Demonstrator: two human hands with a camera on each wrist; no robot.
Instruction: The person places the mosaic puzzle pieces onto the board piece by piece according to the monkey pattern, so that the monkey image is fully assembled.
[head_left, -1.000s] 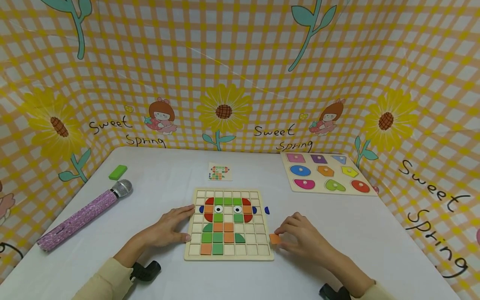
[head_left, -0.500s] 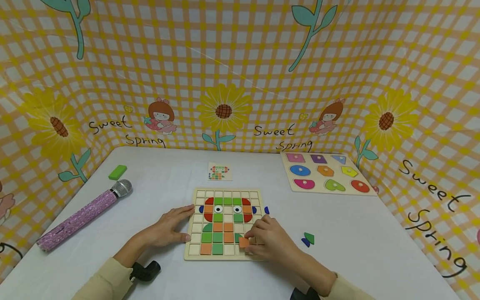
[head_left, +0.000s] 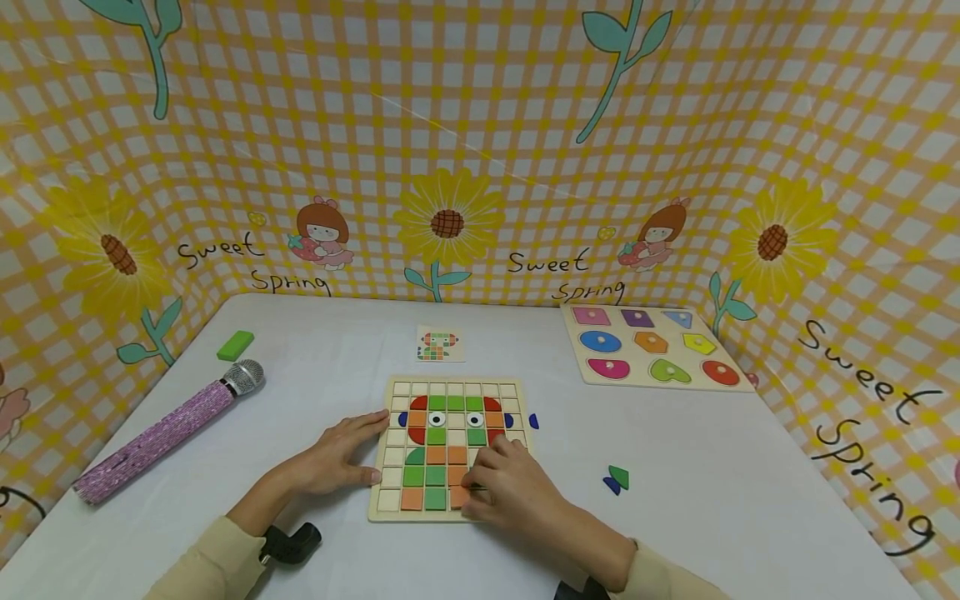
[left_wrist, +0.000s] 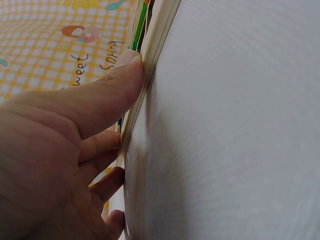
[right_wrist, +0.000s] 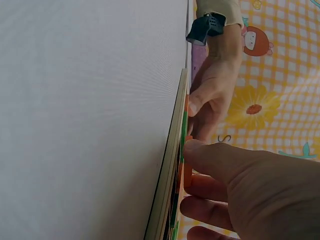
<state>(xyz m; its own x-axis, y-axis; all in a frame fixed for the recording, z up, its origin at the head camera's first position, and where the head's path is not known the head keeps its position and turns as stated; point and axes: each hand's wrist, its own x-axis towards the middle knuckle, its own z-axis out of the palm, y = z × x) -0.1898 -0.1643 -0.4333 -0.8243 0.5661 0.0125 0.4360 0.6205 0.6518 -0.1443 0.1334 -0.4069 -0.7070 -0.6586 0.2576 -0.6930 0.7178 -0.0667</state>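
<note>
A wooden grid board (head_left: 378,517) lies on the white table, with coloured tiles making a figure with two round eyes. At its left edge rests my left hand (head_left: 333,457), fingers spread and thumb touching the rim; the left wrist view shows the thumb (left_wrist: 117,85) against the board's side. My right hand (head_left: 513,487) is over the board's lower right part and hides several cells. Between its thumb and fingers it pinches an orange square tile (right_wrist: 188,167), held at the bottom row beside a green tile (head_left: 435,498).
A pattern card (head_left: 441,343) lies behind the board. Loose pieces lie to the right: a blue piece (head_left: 534,422), a green piece (head_left: 619,476) and another blue piece (head_left: 611,485). A shape puzzle (head_left: 663,379) is back right; a microphone (head_left: 165,433) and green block (head_left: 236,345) are left.
My right hand has carried the orange tile leftward from the board's right edge to the bottom row, uncovering the loose green and blue pieces. The left hand has stayed in place.
</note>
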